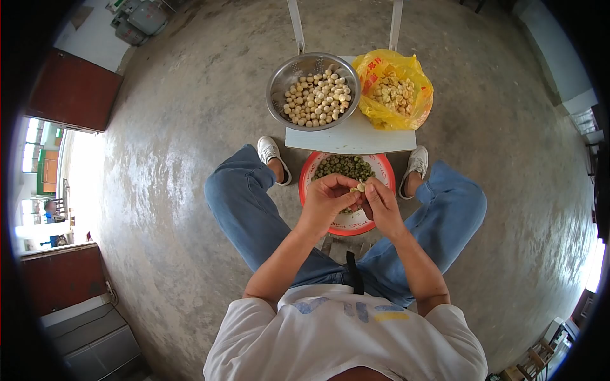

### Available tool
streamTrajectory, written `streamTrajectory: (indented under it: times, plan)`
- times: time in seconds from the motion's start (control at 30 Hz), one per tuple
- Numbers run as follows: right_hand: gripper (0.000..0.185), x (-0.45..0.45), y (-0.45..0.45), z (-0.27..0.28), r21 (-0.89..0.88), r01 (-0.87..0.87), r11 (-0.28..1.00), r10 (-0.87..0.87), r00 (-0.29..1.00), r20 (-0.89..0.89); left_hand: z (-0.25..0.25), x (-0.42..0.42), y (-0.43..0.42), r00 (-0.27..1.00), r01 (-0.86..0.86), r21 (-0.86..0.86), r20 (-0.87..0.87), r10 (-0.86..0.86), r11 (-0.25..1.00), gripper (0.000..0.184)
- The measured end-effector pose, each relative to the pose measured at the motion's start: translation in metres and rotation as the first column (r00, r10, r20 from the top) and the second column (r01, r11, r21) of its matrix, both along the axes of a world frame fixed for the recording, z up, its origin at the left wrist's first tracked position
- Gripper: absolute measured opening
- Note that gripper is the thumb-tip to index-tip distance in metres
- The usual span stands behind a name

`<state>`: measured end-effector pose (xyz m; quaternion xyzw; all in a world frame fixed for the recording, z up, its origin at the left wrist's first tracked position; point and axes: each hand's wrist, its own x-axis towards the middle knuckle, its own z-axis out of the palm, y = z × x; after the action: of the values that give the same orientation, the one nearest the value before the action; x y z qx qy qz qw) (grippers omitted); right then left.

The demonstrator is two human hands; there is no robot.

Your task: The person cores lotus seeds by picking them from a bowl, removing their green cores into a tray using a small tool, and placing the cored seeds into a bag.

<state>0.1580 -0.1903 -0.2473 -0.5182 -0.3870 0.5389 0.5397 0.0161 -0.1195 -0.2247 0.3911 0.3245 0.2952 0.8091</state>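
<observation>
My left hand (327, 202) and my right hand (384, 208) meet over a red-rimmed basin (309, 173). Between the fingertips of both is a small pale, yellowish piece (359, 187), pinched and partly covered; its kind is too small to tell. Small round green pieces (343, 166) lie heaped in the far part of the basin, and my hands hide much of its middle. Just beyond stands a metal colander (274, 105) with many round cream-coloured pieces (318, 100). Beside it on the right, an open yellow plastic bag (420, 108) holds pale yellowish bits (395, 94).
Colander and bag rest on a light chair seat (349, 138), which overhangs the basin's far edge. My bent legs (244, 203) flank the basin on the concrete floor (165, 190). Gas cylinders (143, 19) stand at far left, near a brown door panel (76, 89).
</observation>
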Motion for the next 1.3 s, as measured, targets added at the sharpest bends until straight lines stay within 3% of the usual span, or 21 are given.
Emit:
streamTrajectory:
  times: [0.2,0.53,0.63,0.7,0.8,0.9,1.0,1.1,1.2,1.3]
  plan:
    - [0.023,0.003,0.005,0.014,0.109,0.097,0.989,-0.127,0.939,0.319,0.011,0.010,0.010,0.999,-0.010,0.063,-0.049,0.013,0.998,0.016]
    - [0.025,0.069,0.052,0.064,0.197,0.008,0.980,-0.124,0.804,0.582,0.040,0.070,0.057,0.994,0.063,0.341,-0.110,-0.027,0.938,0.012]
    - [0.026,0.100,0.085,0.062,0.193,-0.008,0.981,-0.101,0.829,0.550,0.044,0.099,0.085,0.992,0.042,0.414,-0.129,0.013,0.909,0.013]
    - [0.025,0.119,0.103,0.055,0.183,-0.002,0.983,-0.099,0.834,0.542,0.040,0.119,0.102,0.994,0.003,0.347,-0.105,0.036,0.938,0.014]
    - [0.023,0.133,0.124,0.026,0.275,0.159,0.948,-0.287,0.799,0.529,0.026,0.142,0.125,0.994,-0.022,0.288,-0.096,0.052,0.957,0.015]
    - [0.019,0.141,0.132,0.019,0.272,0.210,0.939,-0.341,0.662,0.667,0.018,0.152,0.134,0.989,-0.026,0.249,-0.138,0.062,0.968,0.015]
    - [0.014,0.144,0.137,0.011,0.221,0.172,0.960,-0.279,0.505,0.817,0.014,0.156,0.142,0.989,-0.056,0.205,-0.122,0.083,0.977,0.016]
    - [0.017,0.137,0.134,0.015,0.242,0.247,0.938,-0.342,0.570,0.747,0.015,0.151,0.145,0.988,-0.086,0.165,-0.114,0.106,0.983,0.018]
    - [0.022,0.130,0.125,0.029,0.334,0.169,0.927,-0.339,0.759,0.556,0.016,0.143,0.140,0.990,-0.088,0.087,-0.099,0.096,0.992,0.020]
    - [0.025,0.121,0.111,0.042,0.303,0.115,0.946,-0.268,0.801,0.535,0.013,0.133,0.132,0.995,-0.032,0.087,-0.093,0.040,0.996,0.020]
